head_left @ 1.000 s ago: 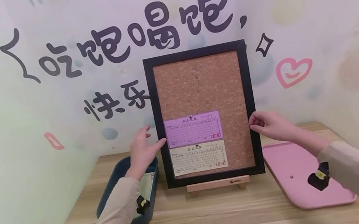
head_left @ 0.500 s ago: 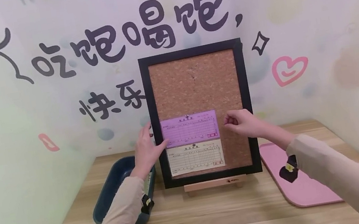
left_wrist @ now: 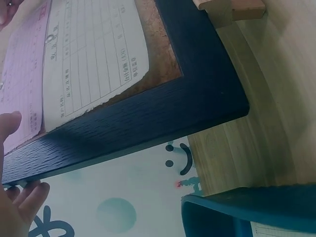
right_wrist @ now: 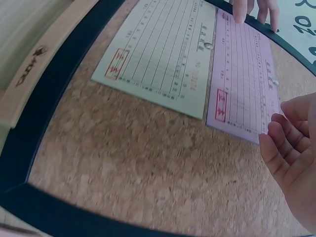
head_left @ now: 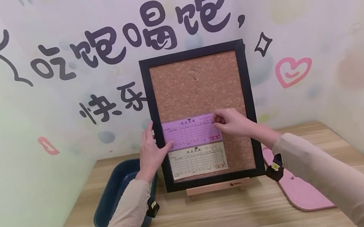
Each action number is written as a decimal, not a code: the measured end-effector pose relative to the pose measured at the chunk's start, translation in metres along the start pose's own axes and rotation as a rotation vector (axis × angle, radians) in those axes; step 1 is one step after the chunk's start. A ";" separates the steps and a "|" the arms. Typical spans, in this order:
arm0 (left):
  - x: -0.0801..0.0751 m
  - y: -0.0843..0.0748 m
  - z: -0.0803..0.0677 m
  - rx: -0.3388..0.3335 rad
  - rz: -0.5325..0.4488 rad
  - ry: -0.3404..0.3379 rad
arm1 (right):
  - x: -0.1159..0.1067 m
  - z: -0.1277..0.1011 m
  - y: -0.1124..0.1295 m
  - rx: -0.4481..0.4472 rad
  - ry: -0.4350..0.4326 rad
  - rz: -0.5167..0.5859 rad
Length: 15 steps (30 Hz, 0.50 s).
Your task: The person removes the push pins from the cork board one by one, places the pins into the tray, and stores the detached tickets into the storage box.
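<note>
Right hand [head_left: 235,123] is arriving from the frame edge onto the purple slip [head_left: 190,132], pinned mid-corkboard [head_left: 199,87], fingers curling at its corner; left hand [head_left: 150,150] is bracing flat. Thin paper, likely tearing easily; gripping beside the pin [head_left: 189,119] is advisable.

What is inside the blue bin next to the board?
The blue bin holds a pale printed paper slip; only its corner shows. The left hand's arm covers the rest.
</note>
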<state>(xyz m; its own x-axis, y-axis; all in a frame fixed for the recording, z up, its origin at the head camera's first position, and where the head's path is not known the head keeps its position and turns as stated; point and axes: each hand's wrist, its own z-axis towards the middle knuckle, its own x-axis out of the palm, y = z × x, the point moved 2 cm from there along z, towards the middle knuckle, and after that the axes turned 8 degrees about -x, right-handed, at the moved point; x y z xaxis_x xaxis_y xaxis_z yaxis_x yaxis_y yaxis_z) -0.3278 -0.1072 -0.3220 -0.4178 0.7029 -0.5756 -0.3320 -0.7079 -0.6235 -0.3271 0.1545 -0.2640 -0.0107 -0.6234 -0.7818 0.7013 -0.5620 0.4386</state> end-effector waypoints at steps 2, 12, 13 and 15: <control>0.001 0.000 0.000 0.010 -0.005 -0.005 | 0.002 0.003 0.001 -0.003 -0.009 0.007; 0.007 0.005 -0.001 0.073 -0.049 -0.017 | 0.014 0.019 0.001 -0.007 -0.059 0.057; 0.008 0.006 -0.001 0.078 -0.048 -0.021 | 0.014 0.020 0.001 -0.005 -0.065 0.061; 0.009 0.007 -0.001 0.085 -0.048 -0.029 | 0.016 0.022 0.001 0.004 -0.076 0.059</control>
<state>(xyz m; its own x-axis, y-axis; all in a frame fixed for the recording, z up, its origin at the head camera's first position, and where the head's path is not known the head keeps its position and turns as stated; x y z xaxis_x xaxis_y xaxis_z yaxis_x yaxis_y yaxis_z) -0.3333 -0.1055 -0.3323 -0.4236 0.7347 -0.5299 -0.4220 -0.6777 -0.6022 -0.3422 0.1320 -0.2657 -0.0239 -0.6949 -0.7187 0.6996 -0.5252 0.4846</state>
